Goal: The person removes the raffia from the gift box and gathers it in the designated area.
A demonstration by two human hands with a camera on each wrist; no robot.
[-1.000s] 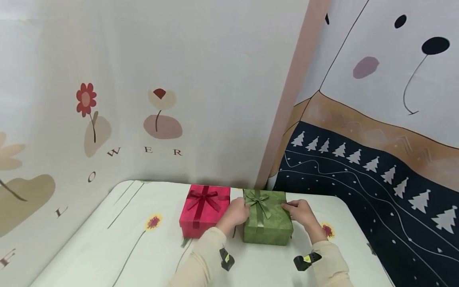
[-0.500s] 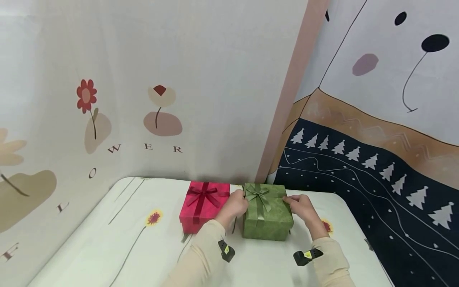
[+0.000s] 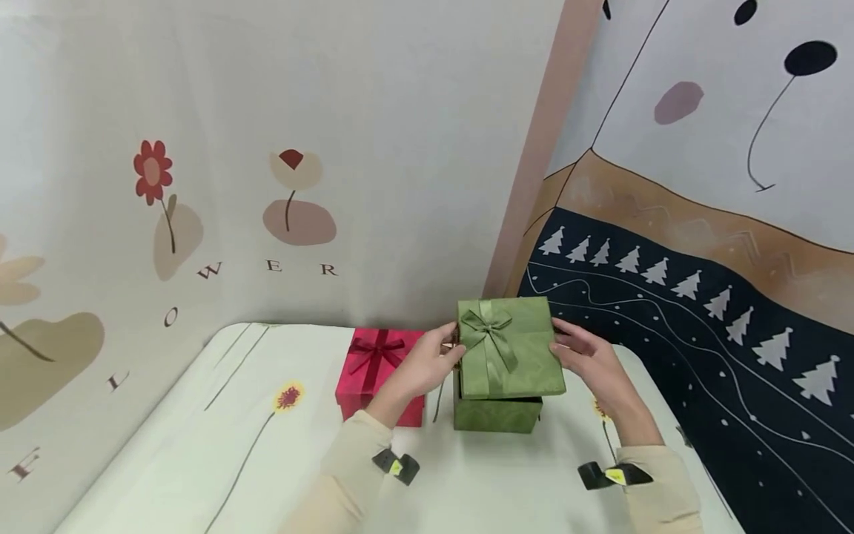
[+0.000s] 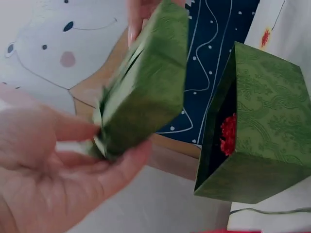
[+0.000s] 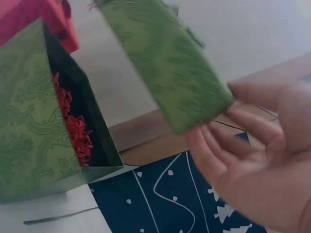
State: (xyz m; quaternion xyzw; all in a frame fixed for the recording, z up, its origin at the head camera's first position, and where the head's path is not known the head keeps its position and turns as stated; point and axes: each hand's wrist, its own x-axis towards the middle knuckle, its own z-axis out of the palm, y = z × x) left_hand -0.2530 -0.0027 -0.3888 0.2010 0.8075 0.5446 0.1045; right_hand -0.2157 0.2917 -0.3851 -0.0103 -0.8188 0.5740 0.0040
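A green gift box lid (image 3: 527, 356) with a green ribbon bow (image 3: 490, 334) is raised above its box base (image 3: 497, 417). My left hand (image 3: 427, 361) grips the lid's left edge, thumb and fingers on opposite faces in the left wrist view. On the opposite edge my right hand (image 3: 590, 363) holds it between thumb and fingers. Both wrist views show a gap between lid and base. Red shredded paper (image 5: 75, 126) lies inside the open base.
Left of the green box stands a red gift box (image 3: 356, 382) with a dark red bow, partly behind my left hand. The white floral tabletop (image 3: 267, 475) meets printed wall cloths (image 3: 400, 185) at the back and right.
Both hands have lifted the green lid up off its base, which stays on the table. The left hand now overlaps more of the red box. The head view has tipped slightly downward.
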